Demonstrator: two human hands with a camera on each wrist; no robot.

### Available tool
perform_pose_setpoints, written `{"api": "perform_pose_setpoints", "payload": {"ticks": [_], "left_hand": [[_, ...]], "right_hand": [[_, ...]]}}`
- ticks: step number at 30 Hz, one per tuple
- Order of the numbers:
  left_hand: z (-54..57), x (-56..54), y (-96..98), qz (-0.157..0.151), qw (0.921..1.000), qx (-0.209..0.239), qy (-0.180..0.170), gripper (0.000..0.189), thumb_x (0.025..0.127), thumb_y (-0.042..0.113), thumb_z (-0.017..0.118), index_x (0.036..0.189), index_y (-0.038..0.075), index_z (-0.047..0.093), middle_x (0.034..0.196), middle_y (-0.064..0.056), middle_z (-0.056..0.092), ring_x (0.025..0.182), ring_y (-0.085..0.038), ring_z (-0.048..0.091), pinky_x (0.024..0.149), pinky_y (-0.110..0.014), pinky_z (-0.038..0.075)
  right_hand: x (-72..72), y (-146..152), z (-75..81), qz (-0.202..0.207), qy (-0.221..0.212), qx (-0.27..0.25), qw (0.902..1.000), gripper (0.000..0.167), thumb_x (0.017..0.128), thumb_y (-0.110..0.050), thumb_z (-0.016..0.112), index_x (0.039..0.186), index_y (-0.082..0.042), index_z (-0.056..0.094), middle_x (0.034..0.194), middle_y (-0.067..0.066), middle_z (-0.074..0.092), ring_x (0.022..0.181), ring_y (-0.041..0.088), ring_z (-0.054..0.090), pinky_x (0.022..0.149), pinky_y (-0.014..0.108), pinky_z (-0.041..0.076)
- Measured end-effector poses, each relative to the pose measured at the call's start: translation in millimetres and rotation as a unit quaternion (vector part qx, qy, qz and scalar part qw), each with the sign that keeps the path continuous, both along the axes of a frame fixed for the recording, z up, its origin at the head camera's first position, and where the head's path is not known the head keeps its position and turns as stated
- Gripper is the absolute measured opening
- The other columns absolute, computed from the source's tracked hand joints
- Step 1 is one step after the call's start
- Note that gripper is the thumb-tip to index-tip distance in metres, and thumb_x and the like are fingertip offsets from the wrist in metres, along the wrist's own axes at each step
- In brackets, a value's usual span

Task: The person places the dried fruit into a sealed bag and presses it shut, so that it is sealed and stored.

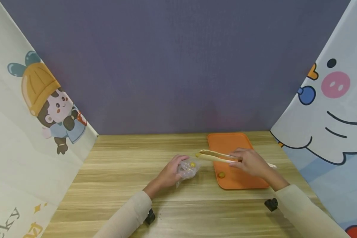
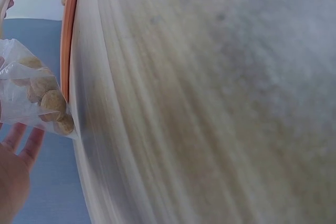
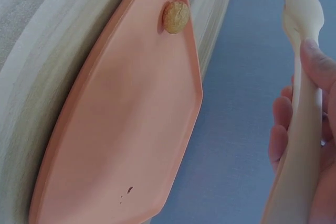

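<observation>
My left hand (image 1: pixel 169 173) holds a clear plastic bag (image 1: pixel 188 169) up by its mouth, left of the orange tray (image 1: pixel 238 180). Several round, tan walnuts (image 2: pixel 53 102) lie in the bottom of the bag in the left wrist view. With fingers and thumb around them, my right hand (image 1: pixel 251 162) grips cream-coloured tongs (image 1: pixel 218 159) over the tray, tips pointing left toward the bag. A small yellow-brown piece shows at the tong tips in the head view; I cannot tell whether it is a walnut. One walnut (image 3: pixel 176 17) sits on the tray near its edge.
Dark crumbs (image 3: pixel 129 189) lie on the tray. The wood-grain table (image 1: pixel 122 172) runs back to a grey-blue panel (image 1: pixel 178 66). Printed cloth panels (image 1: pixel 315 132) flank the table on both sides.
</observation>
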State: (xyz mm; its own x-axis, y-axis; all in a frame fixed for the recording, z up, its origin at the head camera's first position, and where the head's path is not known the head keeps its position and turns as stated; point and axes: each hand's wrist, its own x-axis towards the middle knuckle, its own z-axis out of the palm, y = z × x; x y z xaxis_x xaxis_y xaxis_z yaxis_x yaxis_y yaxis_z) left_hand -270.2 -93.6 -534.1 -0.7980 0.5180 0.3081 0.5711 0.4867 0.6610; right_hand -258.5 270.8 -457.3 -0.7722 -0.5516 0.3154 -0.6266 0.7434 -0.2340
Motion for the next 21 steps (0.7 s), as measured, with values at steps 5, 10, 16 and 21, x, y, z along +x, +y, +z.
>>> {"api": "perform_pose_setpoints", "payload": {"ticks": [5,10,16,21], "left_hand": [[0.8,0.2,0.3,-0.004,1.0000,-0.001,-0.006,0.067,0.083,-0.003,0.066,0.146,0.014,0.048,0.144,-0.004,0.054,0.134,-0.023,0.053,0.115,-0.045,0.045],[1.3,-0.6,1.0,-0.006,1.0000,0.000,-0.003,0.067,0.084,-0.003,0.067,0.146,0.013,0.048,0.143,-0.004,0.054,0.134,-0.022,0.053,0.115,-0.045,0.045],[3.4,-0.8,2.8,-0.006,1.0000,-0.001,-0.006,0.069,0.081,-0.006,0.065,0.146,0.012,0.048,0.143,-0.005,0.054,0.134,-0.023,0.053,0.116,-0.045,0.044],[3.5,-2.0,4.3,-0.005,1.0000,-0.002,-0.007,0.069,0.081,-0.006,0.067,0.146,0.011,0.049,0.144,-0.004,0.054,0.136,-0.022,0.052,0.118,-0.044,0.042]], "right_hand": [[-1.2,-2,1.9,0.001,0.000,0.002,1.0000,0.044,0.087,-0.027,0.078,0.125,-0.005,0.073,0.110,0.009,0.075,0.082,0.013,0.068,0.069,0.032,0.056],[-1.2,-5,4.6,-0.003,-0.009,0.005,0.9999,0.044,0.087,-0.027,0.079,0.125,-0.006,0.073,0.112,0.008,0.075,0.080,0.009,0.065,0.068,0.030,0.054],[-0.8,-9,7.4,0.012,-0.005,0.000,0.9999,0.043,0.085,-0.028,0.080,0.123,-0.008,0.074,0.109,0.006,0.075,0.073,0.000,0.057,0.062,0.023,0.049],[-2.0,-13,7.4,0.026,-0.001,-0.005,0.9996,0.043,0.083,-0.029,0.081,0.121,-0.009,0.075,0.105,0.002,0.075,0.069,-0.004,0.051,0.061,0.020,0.046]]}}
